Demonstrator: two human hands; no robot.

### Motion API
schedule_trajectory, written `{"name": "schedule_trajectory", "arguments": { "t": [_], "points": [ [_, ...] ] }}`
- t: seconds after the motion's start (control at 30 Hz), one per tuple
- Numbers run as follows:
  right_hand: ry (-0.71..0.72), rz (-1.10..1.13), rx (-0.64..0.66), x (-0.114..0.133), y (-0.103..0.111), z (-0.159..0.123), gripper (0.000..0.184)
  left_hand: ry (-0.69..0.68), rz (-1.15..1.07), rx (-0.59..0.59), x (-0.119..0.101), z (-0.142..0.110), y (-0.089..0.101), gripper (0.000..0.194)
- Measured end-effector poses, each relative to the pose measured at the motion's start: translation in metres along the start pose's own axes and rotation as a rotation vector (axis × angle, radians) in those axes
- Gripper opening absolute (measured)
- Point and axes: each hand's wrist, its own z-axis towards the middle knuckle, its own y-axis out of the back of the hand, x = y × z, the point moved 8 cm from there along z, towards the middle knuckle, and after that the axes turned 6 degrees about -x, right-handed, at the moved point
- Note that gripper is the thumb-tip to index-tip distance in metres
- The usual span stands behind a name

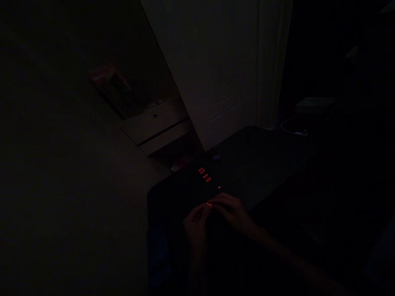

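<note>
In very dim light my left hand and my right hand meet over the dark table. Their closed fingertips pinch a small orange-red piece between them; its exact kind is too small and dim to tell. Just beyond the fingers lies one small loose orange-red piece. Farther off, several little orange-red blocks form a slanting row on the tabletop.
The dark table reaches back to a pale door-like panel. A small purplish item lies near the far edge. A white cable curls at the right. Pale drawers stand behind at the left.
</note>
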Motion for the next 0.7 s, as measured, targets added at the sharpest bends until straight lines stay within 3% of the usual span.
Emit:
{"name": "schedule_trajectory", "arguments": {
  "t": [0.43,0.7],
  "points": [
    [-0.006,-0.065,-0.012,-0.001,-0.003,-0.002,0.015,-0.035,-0.012,-0.005,0.0,-0.001,0.001,0.03],
    [-0.138,-0.105,-0.067,-0.017,0.001,-0.004,0.014,-0.088,0.026,0.036,0.0,0.0,-0.001,0.031]
  ]
}}
